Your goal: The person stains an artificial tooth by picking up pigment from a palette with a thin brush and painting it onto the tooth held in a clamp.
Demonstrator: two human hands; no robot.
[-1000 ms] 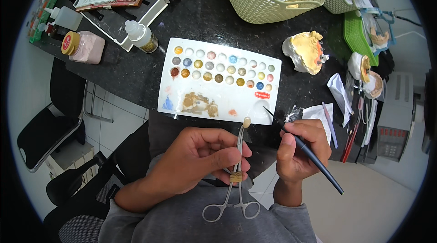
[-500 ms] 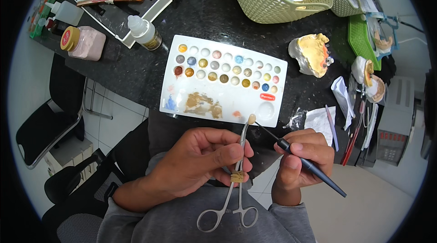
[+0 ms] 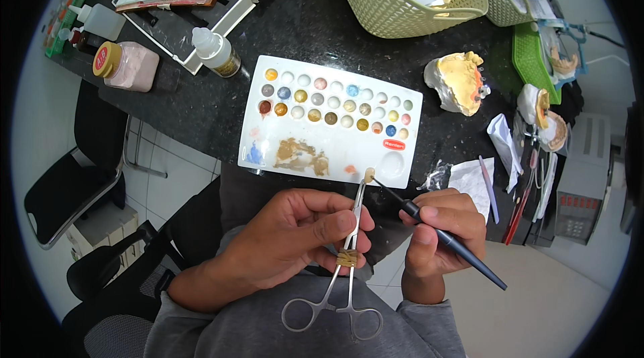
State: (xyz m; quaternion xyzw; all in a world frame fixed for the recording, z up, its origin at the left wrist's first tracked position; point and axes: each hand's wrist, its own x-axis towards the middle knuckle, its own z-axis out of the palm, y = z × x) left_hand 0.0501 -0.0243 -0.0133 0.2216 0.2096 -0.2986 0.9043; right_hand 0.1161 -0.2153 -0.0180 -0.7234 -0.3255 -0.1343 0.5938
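In the head view, the left hand (image 3: 295,234) had its fingers clamped around a hemostat (image 3: 359,203), whose tips held a dental crown (image 3: 369,174) by the palette's (image 3: 362,150) near edge, above the table (image 3: 295,29). The right hand (image 3: 446,227) had fingers closed on a brush (image 3: 469,255), tip at the crown.

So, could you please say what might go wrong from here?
The small tooth-coloured piece sits at the tip of the clamp, so it might slip off. The brush in the right hand points at it and could nudge it loose. It overlaps the palette in view, so they might bump.
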